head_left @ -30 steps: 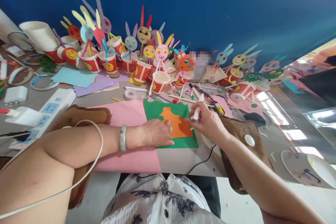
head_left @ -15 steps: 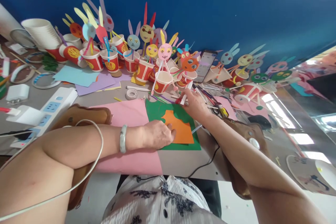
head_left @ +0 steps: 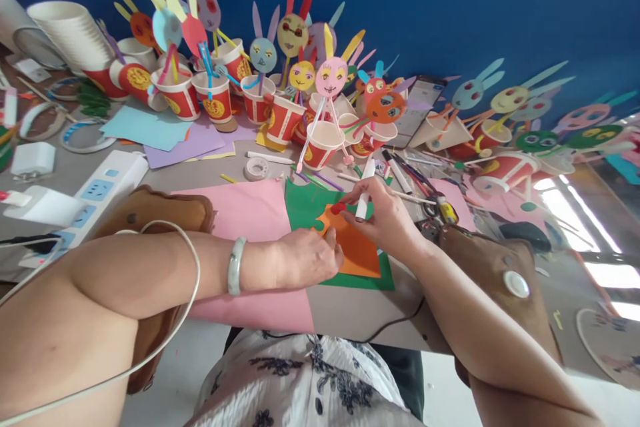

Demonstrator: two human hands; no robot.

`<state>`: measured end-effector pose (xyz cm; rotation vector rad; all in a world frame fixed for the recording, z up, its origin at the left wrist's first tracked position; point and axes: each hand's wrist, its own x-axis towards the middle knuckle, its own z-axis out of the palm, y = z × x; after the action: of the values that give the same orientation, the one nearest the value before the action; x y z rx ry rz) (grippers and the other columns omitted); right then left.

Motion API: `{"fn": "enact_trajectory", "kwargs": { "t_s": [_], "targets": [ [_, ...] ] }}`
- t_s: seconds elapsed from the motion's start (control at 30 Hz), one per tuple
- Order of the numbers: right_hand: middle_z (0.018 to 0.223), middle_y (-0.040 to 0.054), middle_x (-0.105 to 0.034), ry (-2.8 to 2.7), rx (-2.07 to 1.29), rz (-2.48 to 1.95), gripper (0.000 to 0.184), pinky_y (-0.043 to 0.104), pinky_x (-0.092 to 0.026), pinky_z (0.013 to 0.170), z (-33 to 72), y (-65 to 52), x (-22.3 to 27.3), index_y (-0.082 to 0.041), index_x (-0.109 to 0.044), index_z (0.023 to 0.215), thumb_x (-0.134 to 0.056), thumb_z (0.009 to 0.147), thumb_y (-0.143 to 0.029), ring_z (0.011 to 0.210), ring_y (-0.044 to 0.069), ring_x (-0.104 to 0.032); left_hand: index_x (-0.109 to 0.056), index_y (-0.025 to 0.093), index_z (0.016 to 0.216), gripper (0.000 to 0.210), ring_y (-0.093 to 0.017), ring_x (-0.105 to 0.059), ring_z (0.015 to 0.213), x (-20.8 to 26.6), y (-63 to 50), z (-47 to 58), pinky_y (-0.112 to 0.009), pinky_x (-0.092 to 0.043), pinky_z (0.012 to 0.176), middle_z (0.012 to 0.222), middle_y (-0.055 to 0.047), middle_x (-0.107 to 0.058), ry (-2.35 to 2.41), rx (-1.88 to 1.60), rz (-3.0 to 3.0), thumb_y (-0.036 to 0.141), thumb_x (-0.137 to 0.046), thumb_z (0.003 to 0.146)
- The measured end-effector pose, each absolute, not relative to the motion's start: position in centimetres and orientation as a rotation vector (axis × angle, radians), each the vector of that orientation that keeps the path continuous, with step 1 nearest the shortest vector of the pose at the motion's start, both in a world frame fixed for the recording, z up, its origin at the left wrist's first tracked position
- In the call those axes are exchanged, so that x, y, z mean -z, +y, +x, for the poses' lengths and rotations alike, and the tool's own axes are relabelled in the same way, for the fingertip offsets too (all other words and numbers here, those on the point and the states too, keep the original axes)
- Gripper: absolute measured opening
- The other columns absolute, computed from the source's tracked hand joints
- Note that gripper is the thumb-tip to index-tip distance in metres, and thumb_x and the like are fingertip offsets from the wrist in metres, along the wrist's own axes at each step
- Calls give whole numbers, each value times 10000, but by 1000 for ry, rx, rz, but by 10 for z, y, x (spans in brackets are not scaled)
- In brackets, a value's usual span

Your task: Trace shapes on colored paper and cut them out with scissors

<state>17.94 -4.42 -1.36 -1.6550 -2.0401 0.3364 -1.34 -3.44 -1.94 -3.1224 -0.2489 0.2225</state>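
Note:
My left hand (head_left: pixel 311 259) rests over the left edge of an orange paper sheet (head_left: pixel 361 255), fingers curled in. Whatever its fingertips may hold is hidden. Beneath the orange sheet lies green paper (head_left: pixel 306 203) with scalloped cut-outs, and pink paper (head_left: pixel 245 207) extends under my left wrist. My right hand (head_left: pixel 387 213) is closed around a white marker (head_left: pixel 366 197), which stands tilted above the orange sheet. By the right fingertips is a small red round piece (head_left: pixel 338 208); I cannot tell whether it is pinched or only touched.
Red paper cups (head_left: pixel 323 143) with paper rabbit faces line the back. A tape roll (head_left: pixel 257 168), pens and a yellow tool (head_left: pixel 449 211) lie beyond my hands. At left are a power strip (head_left: pixel 103 190), light blue paper (head_left: pixel 145 127) and stacked cups (head_left: pixel 70 33). A white cable (head_left: pixel 193 280) crosses my left arm.
My right hand has drawn back from the clutter toward the orange sheet with the white marker, the red piece near its fingertips. My left hand stays on the paper, shifted slightly right.

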Motion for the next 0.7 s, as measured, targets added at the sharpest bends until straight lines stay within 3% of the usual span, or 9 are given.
{"fn": "enact_trajectory", "kwargs": {
  "t_s": [0.37,0.53,0.7],
  "targets": [
    [877,34,-701,-2180,-156,-1569,243,401,-461,849,179,-44,31,-257,-486,963,-641,787,-193,857,263,-633,-611,-20,1224,453,-264,-722,755,30,-35,-14,-289,-480,442,1203,-348,-614,-77,-43,-3061,-12,-427,811],
    [901,49,-709,-2180,-249,-1616,241,379,-499,778,179,-46,28,-249,-507,984,-630,786,-187,886,274,-640,-655,3,1108,398,-264,-715,873,20,-34,-18,-262,-487,443,1089,-284,-683,-65,-67,-3088,-52,-437,779],
    [926,39,-742,-2095,-456,-1642,221,304,-514,653,178,-48,27,-248,-484,990,-615,819,-196,810,231,-702,-669,31,1037,378,-188,-671,645,17,-36,-20,-244,-423,385,995,-243,-707,-6,15,-3071,-57,-431,757]
  ]
}}
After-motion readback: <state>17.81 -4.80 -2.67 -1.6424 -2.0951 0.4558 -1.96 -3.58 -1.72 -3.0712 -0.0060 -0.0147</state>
